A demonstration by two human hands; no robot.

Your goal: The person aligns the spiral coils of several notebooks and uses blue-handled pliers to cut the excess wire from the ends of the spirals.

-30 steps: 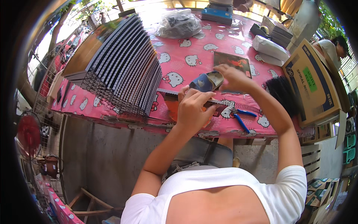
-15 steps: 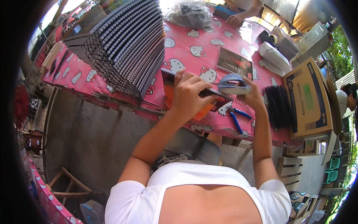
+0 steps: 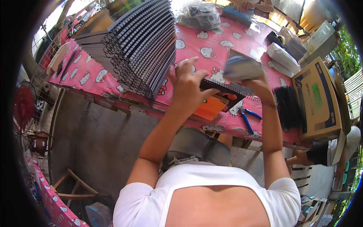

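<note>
My left hand (image 3: 185, 83) grips a dark spiral notebook (image 3: 231, 99) along its bound edge, thumb on the near side and fingers on the far side. A bright orange sheet (image 3: 209, 108) shows below the thumb. From the notebook's right end a thin wire coil (image 3: 261, 100) runs out toward my right forearm. Raised just above that end, my right hand (image 3: 258, 84) is closed around a blue-and-whitish rounded object (image 3: 242, 68), too blurred to name. Blue-handled pliers (image 3: 247, 118) lie with their handles apart near the table's front edge. Behind the blurred object, another notebook (image 3: 235, 55) is partly hidden.
A tall stack of spiral notebooks (image 3: 140, 49) stands at the left. On the right are black coils (image 3: 286, 108), a cardboard box (image 3: 319, 100) and a white package (image 3: 283, 58). Across the pink table (image 3: 189, 39), another person's hands (image 3: 245, 5) are by a blue stack (image 3: 236, 15).
The blurred object in my right hand has tilted and risen slightly. My left fingers have spread wider on the notebook. The whole view has shifted, and a person at far right has moved lower.
</note>
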